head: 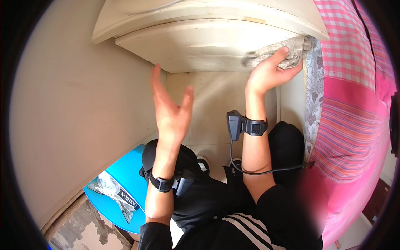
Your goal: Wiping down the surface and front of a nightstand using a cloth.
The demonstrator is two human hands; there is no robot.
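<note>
In my right hand (268, 75) is a crumpled grey cloth (278, 53), pressed near the right end of a cream drawer front (193, 40). The thumb lies over the cloth and the other fingers are mostly behind it. My left hand (170, 106) is raised with thumb and fingers apart, holding nothing. Its fingertips reach up near the lower left corner of the drawer front, and whether they touch it I cannot tell. A cream top (212, 11) with a curved edge overhangs the drawer.
On the right is a bed with a pink checked and striped cover (350, 125) and a flower-patterned side (314, 100). A pale panel (81, 84) stands on the left. A blue surface (125, 168) below it bears a plastic wrapper (115, 193). Tiled floor (215, 106) lies ahead.
</note>
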